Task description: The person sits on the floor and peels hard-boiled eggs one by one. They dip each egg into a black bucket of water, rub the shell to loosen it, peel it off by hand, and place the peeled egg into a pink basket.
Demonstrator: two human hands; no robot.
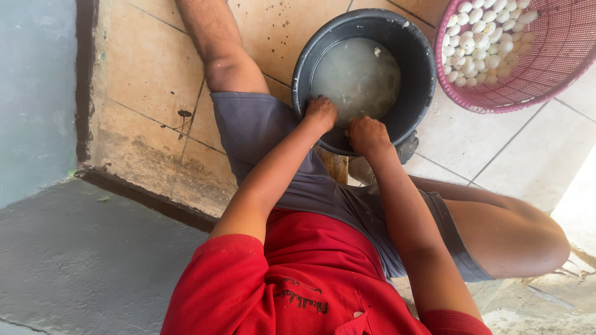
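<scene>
A view from above of a seated person in a red shirt and grey shorts, knees spread, leaning over a black bucket [415, 74] that stands on the tiled floor [149, 80] between the legs. The bucket holds cloudy, greyish water [355, 77] with a few pale flecks floating in it.

Both hands meet at the bucket's near rim. The left hand [321, 113] is curled, fingers dipping over the edge toward the water; the right hand [367, 135] is just beside it, also curled with knuckles up. Whether either hand holds something cannot be told — the fingers are turned down and away from the camera, and anything in them is hidden.

At the upper right, near the bucket but not touching it, sits a pink woven plastic basket [546, 68], partly out of frame, with a heap of small white eggs [481, 43] piled against its far side.

Risk, as a judgement: the floor looks stained and possibly damp, and the hands press on the near rim, so the bucket could tip toward the person and spill — and a wet, slippery grip could drop and crack anything fragile lifted toward the basket.
</scene>
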